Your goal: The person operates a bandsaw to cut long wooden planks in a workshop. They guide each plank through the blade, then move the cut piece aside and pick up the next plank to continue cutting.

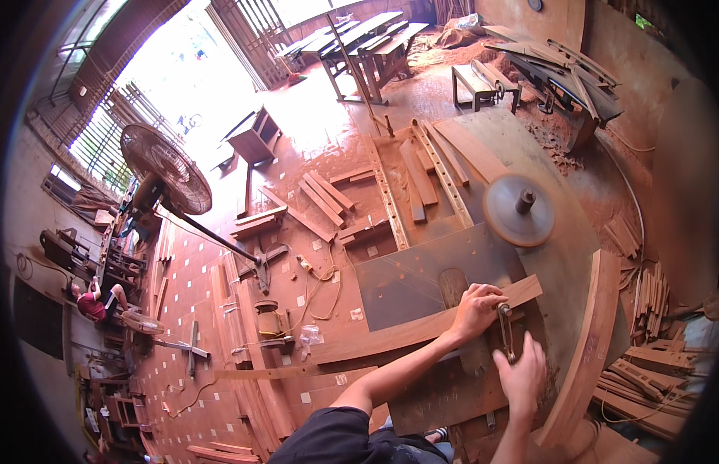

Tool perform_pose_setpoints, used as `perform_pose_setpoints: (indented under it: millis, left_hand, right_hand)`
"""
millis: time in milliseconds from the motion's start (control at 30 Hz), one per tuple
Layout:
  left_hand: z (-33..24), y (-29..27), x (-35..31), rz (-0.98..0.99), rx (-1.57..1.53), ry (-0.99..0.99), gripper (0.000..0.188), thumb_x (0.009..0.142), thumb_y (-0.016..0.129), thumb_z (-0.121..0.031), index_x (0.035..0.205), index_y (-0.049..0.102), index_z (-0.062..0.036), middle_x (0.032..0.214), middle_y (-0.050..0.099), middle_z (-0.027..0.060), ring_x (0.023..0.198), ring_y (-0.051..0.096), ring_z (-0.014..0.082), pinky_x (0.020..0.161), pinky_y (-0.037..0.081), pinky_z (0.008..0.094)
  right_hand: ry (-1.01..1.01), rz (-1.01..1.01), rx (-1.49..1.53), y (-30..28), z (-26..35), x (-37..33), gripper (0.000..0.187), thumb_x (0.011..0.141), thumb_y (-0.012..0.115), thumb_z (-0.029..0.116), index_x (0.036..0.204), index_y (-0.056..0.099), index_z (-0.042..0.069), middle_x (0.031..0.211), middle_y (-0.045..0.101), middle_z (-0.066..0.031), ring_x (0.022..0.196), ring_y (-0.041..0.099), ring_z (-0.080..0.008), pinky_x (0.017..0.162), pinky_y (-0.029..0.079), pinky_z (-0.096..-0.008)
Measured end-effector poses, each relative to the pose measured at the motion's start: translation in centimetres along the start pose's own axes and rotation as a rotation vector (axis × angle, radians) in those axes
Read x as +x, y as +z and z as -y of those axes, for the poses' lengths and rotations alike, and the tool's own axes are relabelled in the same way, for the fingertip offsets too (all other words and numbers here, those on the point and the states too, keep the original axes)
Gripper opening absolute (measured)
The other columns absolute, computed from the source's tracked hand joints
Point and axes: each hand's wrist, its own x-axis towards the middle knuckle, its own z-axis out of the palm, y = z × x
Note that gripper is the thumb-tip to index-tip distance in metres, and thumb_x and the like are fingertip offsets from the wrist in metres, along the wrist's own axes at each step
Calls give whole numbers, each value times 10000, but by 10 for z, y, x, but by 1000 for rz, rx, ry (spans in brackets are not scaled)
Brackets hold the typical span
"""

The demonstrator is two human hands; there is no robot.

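A long flat wooden board (398, 334) lies across the dark metal table (421, 267) of a machine. My left hand (477, 311) rests over the board near its right end, its fingers curled at the top end of a narrow metal clamp (507, 332). Just below and to the right, my right hand (523, 374) has thumb and fingers apart, with the thumb close to the clamp's lower end. It appears to hold nothing. Beyond my hands, a grey round disc (502, 210) sits on a dark shaft.
A thick curved wooden plank (587, 352) stands at my right. Two slotted rails (389, 197) and loose wood strips (321, 203) lie ahead. A pedestal fan (164, 170) stands left, with a cable (334, 290) on the floor. A person (92, 301) sits far left.
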Motion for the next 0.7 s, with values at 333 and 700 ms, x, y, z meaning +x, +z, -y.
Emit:
perform_pose_setpoints:
  millis: [333,700]
  left_hand:
    - [-44,-55,-24,359,628,-194,1064,590,967,-451,1425,460,-30,1248,569,154,1195,559,340,980,462,478]
    - [-61,-61,-51,302,712,-210,1359,567,1009,-477,1630,262,-76,1476,462,170,1370,455,346,1120,360,510]
  right_hand:
    - [249,371,220,28,-118,-51,366,847,696,278,1145,738,70,1000,720,-270,1014,676,-498,871,545,-542]
    - [291,168,230,43,-125,-59,267,847,692,273,991,776,65,973,730,-276,995,716,-462,871,562,-522]
